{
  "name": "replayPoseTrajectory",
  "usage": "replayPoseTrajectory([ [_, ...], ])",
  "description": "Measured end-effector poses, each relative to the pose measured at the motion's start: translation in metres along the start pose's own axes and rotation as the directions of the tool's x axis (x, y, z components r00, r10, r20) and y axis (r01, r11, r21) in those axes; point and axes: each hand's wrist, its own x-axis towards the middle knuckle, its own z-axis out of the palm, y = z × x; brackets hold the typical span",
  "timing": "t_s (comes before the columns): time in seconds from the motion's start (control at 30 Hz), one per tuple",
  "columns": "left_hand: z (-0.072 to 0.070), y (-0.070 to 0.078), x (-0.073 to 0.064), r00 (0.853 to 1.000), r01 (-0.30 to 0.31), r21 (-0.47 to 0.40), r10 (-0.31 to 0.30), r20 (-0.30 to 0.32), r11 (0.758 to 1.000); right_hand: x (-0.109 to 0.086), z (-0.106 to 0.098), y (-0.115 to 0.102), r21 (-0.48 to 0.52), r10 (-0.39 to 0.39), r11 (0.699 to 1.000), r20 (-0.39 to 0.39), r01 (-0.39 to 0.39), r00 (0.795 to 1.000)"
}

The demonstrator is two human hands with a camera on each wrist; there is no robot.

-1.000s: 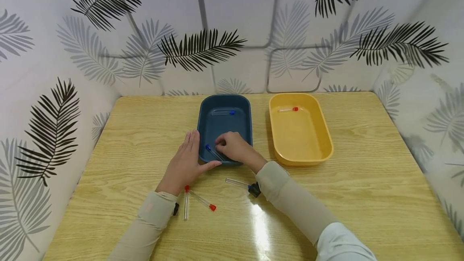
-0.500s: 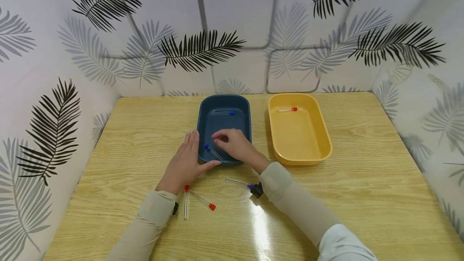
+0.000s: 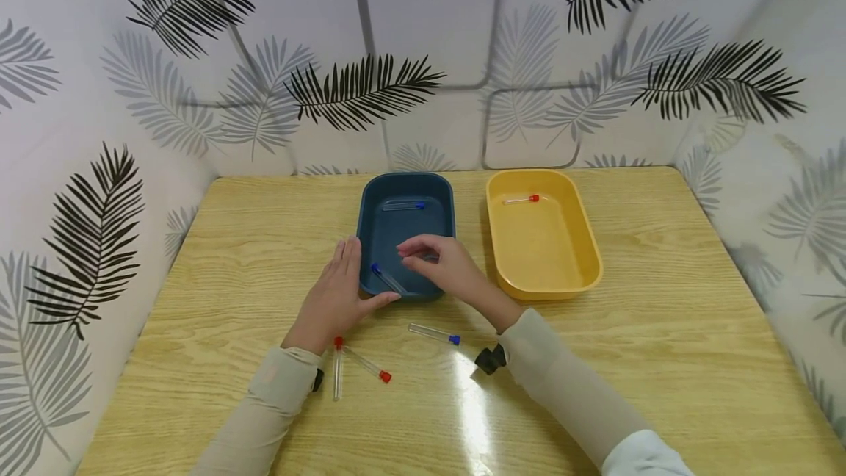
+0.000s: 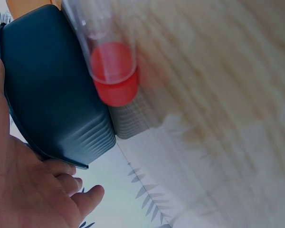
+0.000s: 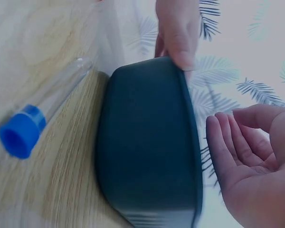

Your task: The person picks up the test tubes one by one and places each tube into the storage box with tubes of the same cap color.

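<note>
My left hand lies with straight fingers along the left side of a dark blue tray, its thumb at the front rim. My right hand hovers over the tray's front right part with loosely bent fingers. In the right wrist view nothing shows between the fingers of that hand. Inside the tray are a blue-capped test tube at the back and another blue-capped test tube slanting near the front. The right hand hides part of the tray floor.
A yellow tray to the right holds a red-capped test tube. On the table in front lie a blue-capped test tube and two red-capped ones, a lengthwise tube and a slanted tube. A patterned wall cloth stands behind.
My right hand has risen and drawn back to the right from the slanted tube in the blue tray; its wrist has moved off the blue-capped tube on the table. The left hand stays.
</note>
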Motion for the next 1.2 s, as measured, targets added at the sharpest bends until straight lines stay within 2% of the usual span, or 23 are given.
replayPoseTrajectory([
  [0.23,0.003,-0.002,0.000,1.000,0.001,0.014,0.000,-0.012,1.000,-0.030,-0.011,-0.008,0.052,0.025,0.998,0.010,-0.026,1.000],
  [0.37,0.002,-0.002,0.000,1.000,-0.002,0.015,0.003,-0.020,1.000,-0.050,-0.018,-0.025,0.088,0.035,0.995,0.024,-0.037,0.999],
  [0.47,0.001,-0.001,0.000,1.000,0.001,0.009,-0.001,-0.017,1.000,-0.064,-0.022,-0.033,0.057,0.046,0.997,0.037,-0.048,0.998],
  [0.7,0.001,0.000,0.000,1.000,0.008,0.006,-0.008,-0.019,1.000,-0.081,-0.026,0.002,0.013,0.071,0.997,0.050,-0.071,0.996],
  [0.83,0.001,0.000,0.001,1.000,0.011,0.007,-0.011,-0.020,1.000,-0.088,-0.029,0.013,-0.040,0.068,0.997,0.058,-0.066,0.996],
  [0.97,0.002,0.000,0.002,1.000,0.009,0.003,-0.009,-0.015,1.000,-0.093,-0.030,0.020,-0.104,0.071,0.992,0.072,-0.064,0.995],
  [1.1,0.002,0.000,0.001,1.000,0.009,0.003,-0.009,-0.013,1.000,-0.095,-0.027,0.025,-0.117,0.088,0.990,0.089,-0.077,0.992],
  [1.2,0.001,0.001,0.001,1.000,0.010,0.003,-0.010,-0.011,1.000,-0.096,-0.025,0.015,-0.111,0.107,0.989,0.103,-0.095,0.989],
])
